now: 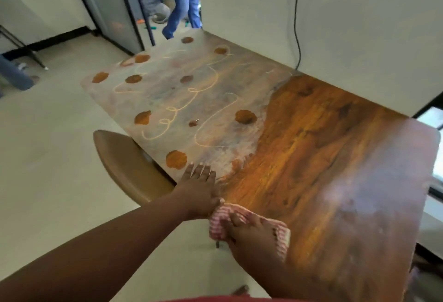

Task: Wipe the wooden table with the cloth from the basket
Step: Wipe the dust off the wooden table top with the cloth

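Cloth (282, 237), pink-and-white striped, bunched under gripping right hand (251, 232); left hand (199, 181) flat, fingers straight.

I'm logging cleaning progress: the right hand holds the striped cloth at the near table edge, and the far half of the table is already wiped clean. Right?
Not quite. In the head view the right hand does hold the striped cloth at the near edge of the table, but the far half is still smeared and spotted; the near half is wiped clean.
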Demonstrator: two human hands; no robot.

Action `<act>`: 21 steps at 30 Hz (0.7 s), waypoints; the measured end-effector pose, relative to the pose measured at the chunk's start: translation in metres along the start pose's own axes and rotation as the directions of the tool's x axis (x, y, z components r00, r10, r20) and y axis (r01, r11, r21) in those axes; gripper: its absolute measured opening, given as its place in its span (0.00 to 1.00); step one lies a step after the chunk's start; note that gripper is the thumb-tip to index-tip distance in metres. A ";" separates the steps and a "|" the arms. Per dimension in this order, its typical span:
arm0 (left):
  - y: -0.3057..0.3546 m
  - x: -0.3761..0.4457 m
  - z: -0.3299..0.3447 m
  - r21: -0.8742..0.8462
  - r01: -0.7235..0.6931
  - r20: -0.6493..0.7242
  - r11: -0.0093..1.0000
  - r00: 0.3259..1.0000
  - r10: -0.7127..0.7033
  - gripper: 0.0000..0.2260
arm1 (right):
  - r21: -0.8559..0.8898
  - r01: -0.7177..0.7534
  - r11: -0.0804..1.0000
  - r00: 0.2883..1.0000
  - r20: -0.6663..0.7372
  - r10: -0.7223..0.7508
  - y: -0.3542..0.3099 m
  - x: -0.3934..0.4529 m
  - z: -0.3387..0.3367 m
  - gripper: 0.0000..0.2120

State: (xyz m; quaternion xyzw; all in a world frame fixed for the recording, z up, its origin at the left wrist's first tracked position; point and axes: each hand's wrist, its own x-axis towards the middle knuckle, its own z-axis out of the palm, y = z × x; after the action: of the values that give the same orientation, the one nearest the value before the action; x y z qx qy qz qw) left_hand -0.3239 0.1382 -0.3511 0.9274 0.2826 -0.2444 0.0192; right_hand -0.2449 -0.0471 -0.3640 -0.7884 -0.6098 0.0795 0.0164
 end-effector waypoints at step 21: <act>0.037 0.086 -0.025 0.097 -0.589 -0.093 0.802 0.797 0.596 0.38 | 0.190 -0.615 0.765 0.773 -0.045 0.632 0.051 -0.206 0.014 0.13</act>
State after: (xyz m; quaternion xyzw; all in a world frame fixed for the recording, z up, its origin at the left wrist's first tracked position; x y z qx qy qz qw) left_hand -0.2310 0.1562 -0.3726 0.9821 -0.0289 -0.1795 0.0486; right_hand -0.2484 -0.2594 -0.3629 -0.9451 -0.3026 0.0885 0.0865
